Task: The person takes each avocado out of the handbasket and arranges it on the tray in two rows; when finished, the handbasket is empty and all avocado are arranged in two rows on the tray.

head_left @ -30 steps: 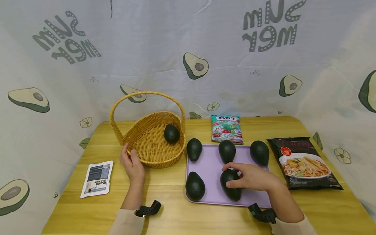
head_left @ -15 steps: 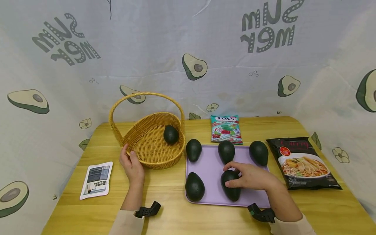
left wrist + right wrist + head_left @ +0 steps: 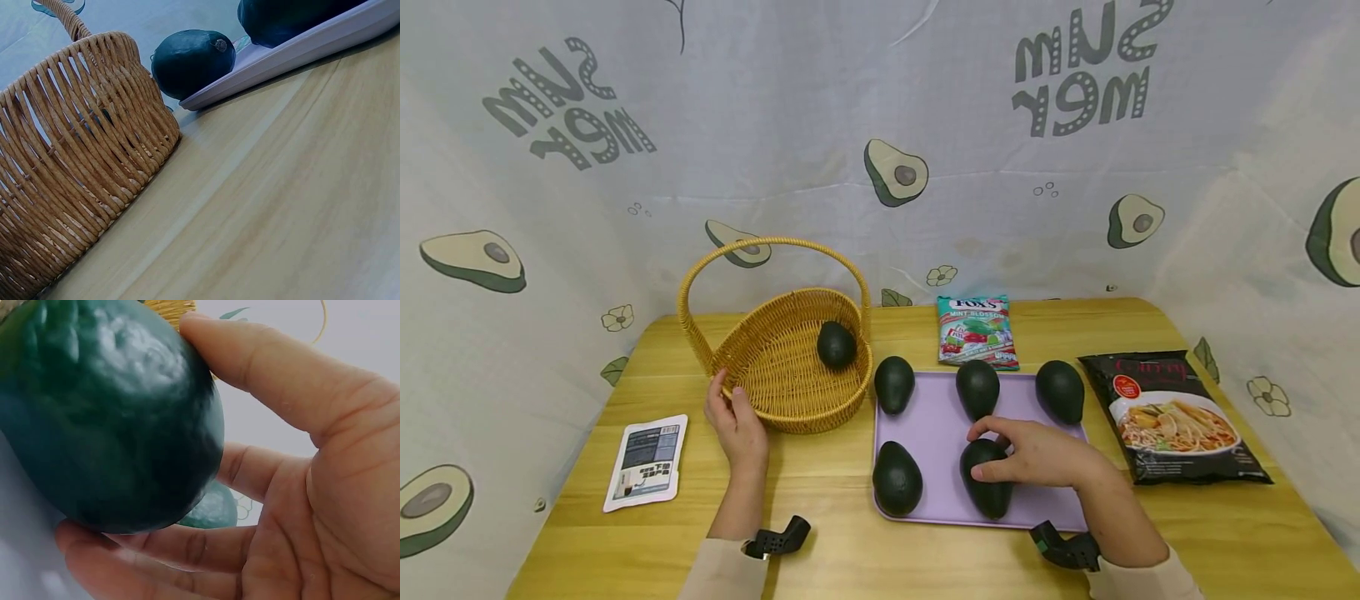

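My left hand (image 3: 740, 425) holds the near-left rim of a yellow woven basket (image 3: 801, 412) with a tall arched handle. One dark green avocado (image 3: 837, 345) lies inside it, at the right. My right hand (image 3: 1045, 454) grips another avocado (image 3: 985, 487) at the front middle of a lilac tray (image 3: 928, 429). In the right wrist view, thumb and fingers sit on opposite sides of this avocado (image 3: 119, 419). Several more avocados, such as the front-left avocado (image 3: 897, 478), lie on the tray. The left wrist view shows the basket's woven side (image 3: 81, 150), but not the hand.
A mint candy bag (image 3: 976, 332) lies behind the tray. Right of it is a black noodle packet (image 3: 1176, 417). A white pouch (image 3: 646, 462) lies left of my left arm. All rest on a wooden table (image 3: 842, 558), with a printed curtain (image 3: 820, 108) behind.
The right hand and its avocado have shifted very slightly left and toward the table's front. The left hand stays on the basket rim. The head view has tilted a little.
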A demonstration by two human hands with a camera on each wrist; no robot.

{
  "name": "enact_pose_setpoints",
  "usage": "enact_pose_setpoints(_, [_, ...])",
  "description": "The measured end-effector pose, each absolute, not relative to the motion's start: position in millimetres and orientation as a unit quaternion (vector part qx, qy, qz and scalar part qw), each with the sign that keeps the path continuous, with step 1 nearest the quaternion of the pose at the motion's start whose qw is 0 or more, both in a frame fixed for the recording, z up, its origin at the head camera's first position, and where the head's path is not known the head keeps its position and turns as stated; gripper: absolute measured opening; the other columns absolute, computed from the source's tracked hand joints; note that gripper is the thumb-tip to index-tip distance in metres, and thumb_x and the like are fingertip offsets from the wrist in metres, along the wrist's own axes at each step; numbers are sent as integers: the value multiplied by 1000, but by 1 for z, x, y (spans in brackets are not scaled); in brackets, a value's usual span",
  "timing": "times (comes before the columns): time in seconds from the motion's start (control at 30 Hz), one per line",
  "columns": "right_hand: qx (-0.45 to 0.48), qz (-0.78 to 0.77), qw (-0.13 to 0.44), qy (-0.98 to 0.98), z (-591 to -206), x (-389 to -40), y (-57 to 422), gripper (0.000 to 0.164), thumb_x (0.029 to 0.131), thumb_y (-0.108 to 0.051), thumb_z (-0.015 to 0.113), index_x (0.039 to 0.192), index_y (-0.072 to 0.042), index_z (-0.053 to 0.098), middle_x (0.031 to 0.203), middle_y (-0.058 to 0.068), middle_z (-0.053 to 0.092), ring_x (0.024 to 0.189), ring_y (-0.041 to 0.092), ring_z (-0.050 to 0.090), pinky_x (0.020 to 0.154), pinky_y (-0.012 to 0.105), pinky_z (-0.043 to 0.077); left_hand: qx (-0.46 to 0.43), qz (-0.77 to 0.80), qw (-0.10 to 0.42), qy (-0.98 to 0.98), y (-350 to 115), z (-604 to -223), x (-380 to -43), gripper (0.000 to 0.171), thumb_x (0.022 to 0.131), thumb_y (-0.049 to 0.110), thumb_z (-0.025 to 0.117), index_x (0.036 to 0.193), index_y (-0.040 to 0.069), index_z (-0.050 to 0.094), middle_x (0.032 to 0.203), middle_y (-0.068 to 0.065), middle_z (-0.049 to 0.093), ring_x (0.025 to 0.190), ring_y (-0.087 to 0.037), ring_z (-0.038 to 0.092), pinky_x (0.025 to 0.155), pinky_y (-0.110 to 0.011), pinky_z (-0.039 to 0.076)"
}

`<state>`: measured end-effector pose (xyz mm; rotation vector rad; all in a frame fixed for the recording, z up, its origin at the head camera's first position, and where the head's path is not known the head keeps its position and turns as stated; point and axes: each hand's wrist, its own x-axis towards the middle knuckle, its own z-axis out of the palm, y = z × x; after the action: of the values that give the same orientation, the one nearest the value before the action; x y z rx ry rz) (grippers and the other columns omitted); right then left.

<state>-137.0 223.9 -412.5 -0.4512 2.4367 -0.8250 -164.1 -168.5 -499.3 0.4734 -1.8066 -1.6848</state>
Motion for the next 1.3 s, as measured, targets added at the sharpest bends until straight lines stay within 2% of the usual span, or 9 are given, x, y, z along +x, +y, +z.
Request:
enact_pose_setpoints(0.13, [-160,-311,269,897,-412,-137,225,49,85,-43,79,124,-21,61,100,5,67,82,17,59,72,36,46,177,-634,314,-684,-168,-499,-164,43,108,19,41,150,12,43,154,-15,31,142,-29,32,113,-30,27])
enact_pose_setpoints(0.27, [-156,-315,274,895,-412,-138,227,50,85,-42,80,126,-19,61,102,7,67,75,16,60,70,35,46,173,-632,317,-685,-168,-499,-165,43,108,18,41,150,11,43,155,-16,31,144,-29,30,117,-36,25])
enact_pose_setpoints(0.47, [-145,-302,272,902,-410,-138,225,49,83,-44,81,123,-21,63,109,8,69,87,18,60,76,37,47,171,-633,318,-685,-168,-498,-164,43,108,18,41,150,11,42,156,-16,30,145,-30,29,119,-42,24])
enact_pose_setpoints(0.63, [-145,-291,270,906,-409,-138,225,50,82,-44,82,122,-22,63,109,7,69,92,20,59,76,38,47,172,-631,318,-686,-167,-498,-164,43,108,18,41,150,10,42,156,-16,30,145,-31,30,117,-38,25])
enact_pose_setpoints(0.87, [-140,-292,269,907,-409,-137,226,50,81,-43,82,122,-21,63,105,6,68,88,19,58,75,37,46,173,-628,323,-686,-166,-498,-164,42,107,18,42,149,11,43,153,-17,32,141,-30,33,112,-30,27])
enact_pose_setpoints(1.3, [-134,-296,272,906,-409,-137,227,52,82,-43,82,124,-20,64,105,6,68,88,19,58,76,38,47,172,-625,328,-687,-167,-501,-164,42,107,17,41,149,10,44,151,-17,34,135,-28,35,107,-26,28])
